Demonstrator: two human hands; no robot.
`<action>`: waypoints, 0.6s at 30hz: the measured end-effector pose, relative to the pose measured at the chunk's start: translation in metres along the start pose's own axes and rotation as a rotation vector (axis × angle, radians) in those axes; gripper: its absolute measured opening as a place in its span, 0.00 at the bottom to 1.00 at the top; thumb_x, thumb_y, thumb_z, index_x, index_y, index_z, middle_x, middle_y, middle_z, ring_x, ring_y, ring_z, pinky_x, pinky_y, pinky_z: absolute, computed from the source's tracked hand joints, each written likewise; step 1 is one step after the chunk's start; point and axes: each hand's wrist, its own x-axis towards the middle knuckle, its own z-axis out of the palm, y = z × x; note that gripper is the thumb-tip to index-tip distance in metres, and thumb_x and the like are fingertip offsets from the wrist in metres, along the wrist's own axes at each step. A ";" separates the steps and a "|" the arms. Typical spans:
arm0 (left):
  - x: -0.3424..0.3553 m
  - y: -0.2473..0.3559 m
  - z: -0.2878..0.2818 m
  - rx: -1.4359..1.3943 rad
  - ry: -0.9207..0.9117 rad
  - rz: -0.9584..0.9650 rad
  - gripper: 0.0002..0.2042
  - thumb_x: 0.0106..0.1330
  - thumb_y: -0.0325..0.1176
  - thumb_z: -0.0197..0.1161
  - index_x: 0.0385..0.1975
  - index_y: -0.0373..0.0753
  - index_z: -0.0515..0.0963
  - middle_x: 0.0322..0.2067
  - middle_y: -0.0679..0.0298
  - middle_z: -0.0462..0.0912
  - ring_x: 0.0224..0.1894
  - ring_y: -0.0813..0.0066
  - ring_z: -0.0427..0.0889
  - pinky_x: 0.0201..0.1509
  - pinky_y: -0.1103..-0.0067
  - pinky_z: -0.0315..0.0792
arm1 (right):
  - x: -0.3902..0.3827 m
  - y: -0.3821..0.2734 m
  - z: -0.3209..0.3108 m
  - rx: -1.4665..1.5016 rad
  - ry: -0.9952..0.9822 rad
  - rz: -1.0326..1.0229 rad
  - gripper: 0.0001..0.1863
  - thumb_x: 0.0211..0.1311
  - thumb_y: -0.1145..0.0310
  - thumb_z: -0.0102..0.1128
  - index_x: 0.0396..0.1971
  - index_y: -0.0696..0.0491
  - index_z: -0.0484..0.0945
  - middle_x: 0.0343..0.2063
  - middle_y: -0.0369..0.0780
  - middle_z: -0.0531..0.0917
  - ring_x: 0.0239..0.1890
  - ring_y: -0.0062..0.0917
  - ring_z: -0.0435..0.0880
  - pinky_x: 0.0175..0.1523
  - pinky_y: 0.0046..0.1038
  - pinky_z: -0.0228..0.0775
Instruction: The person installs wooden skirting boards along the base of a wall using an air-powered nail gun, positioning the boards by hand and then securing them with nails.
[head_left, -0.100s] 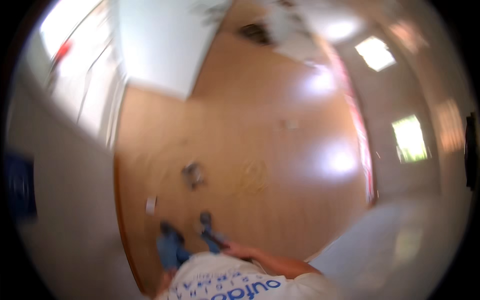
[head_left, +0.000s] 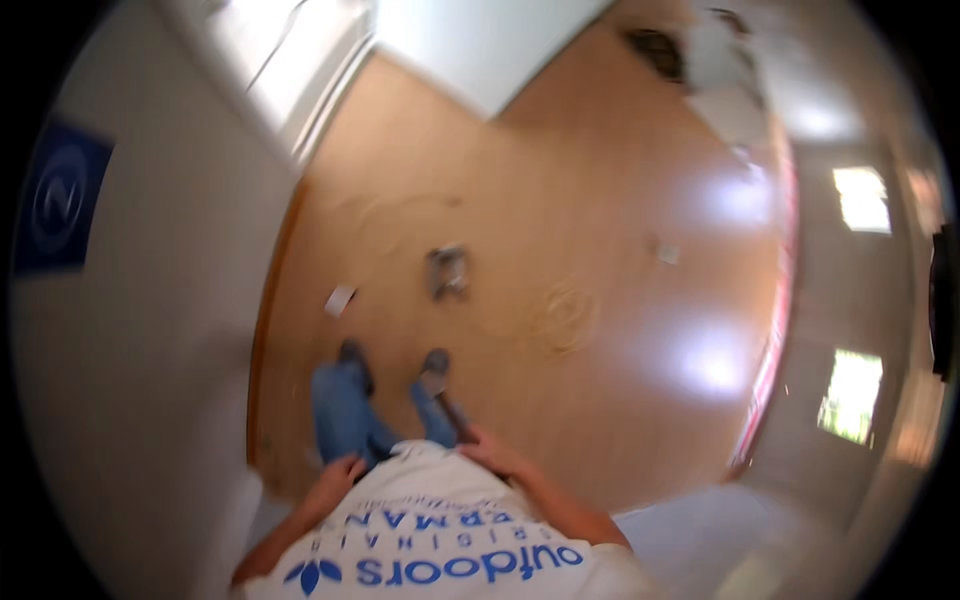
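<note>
View from the head over a room with a wood-toned floor [head_left: 620, 400]. The right hand [head_left: 490, 455], at the hem of the white shirt [head_left: 440, 535] with blue lettering, is closed around one end of a dark elongated object [head_left: 456, 416]; the object extends away from the body, across the view of the right leg of the blue jeans [head_left: 342, 412]. The left hand [head_left: 342, 472] is low beside the left hip, its fingers too blurred to tell whether they are apart or together. Beyond the feet lie a small grey-and-dark item [head_left: 447, 272], a white rectangular piece [head_left: 340, 299] to its left, and pale ring-like traces [head_left: 565, 318] to its right. At the far side, near a large white panel [head_left: 480, 45], a dark mottled form [head_left: 655, 50] may be a container; blur hides any contents. A blue sign [head_left: 63, 198] hangs on the left wall [head_left: 160, 330]; a red-and-white strip [head_left: 775, 350] borders the floor at right.
</note>
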 end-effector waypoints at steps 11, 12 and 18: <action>0.232 0.330 -0.075 0.151 -0.193 0.576 0.19 0.73 0.48 0.57 0.43 0.36 0.83 0.41 0.46 0.86 0.48 0.44 0.84 0.53 0.56 0.76 | 0.053 -0.337 -0.306 -0.288 0.591 0.077 0.14 0.66 0.62 0.64 0.42 0.57 0.77 0.28 0.37 0.82 0.26 0.24 0.79 0.33 0.27 0.71; 0.254 0.344 -0.092 0.023 -0.163 0.526 0.16 0.72 0.44 0.58 0.42 0.37 0.83 0.41 0.47 0.86 0.46 0.44 0.85 0.52 0.58 0.77 | 0.095 -0.335 -0.344 -0.477 0.641 0.109 0.14 0.65 0.61 0.65 0.39 0.57 0.77 0.28 0.39 0.83 0.25 0.24 0.80 0.31 0.29 0.72; 0.490 0.296 -0.071 -0.116 0.609 0.756 0.05 0.62 0.34 0.66 0.33 0.41 0.82 0.30 0.56 0.84 0.34 0.50 0.82 0.39 0.62 0.76 | 0.326 -0.367 -0.561 -1.287 0.801 0.170 0.24 0.62 0.55 0.64 0.43 0.63 0.77 0.39 0.58 0.86 0.44 0.53 0.86 0.50 0.48 0.77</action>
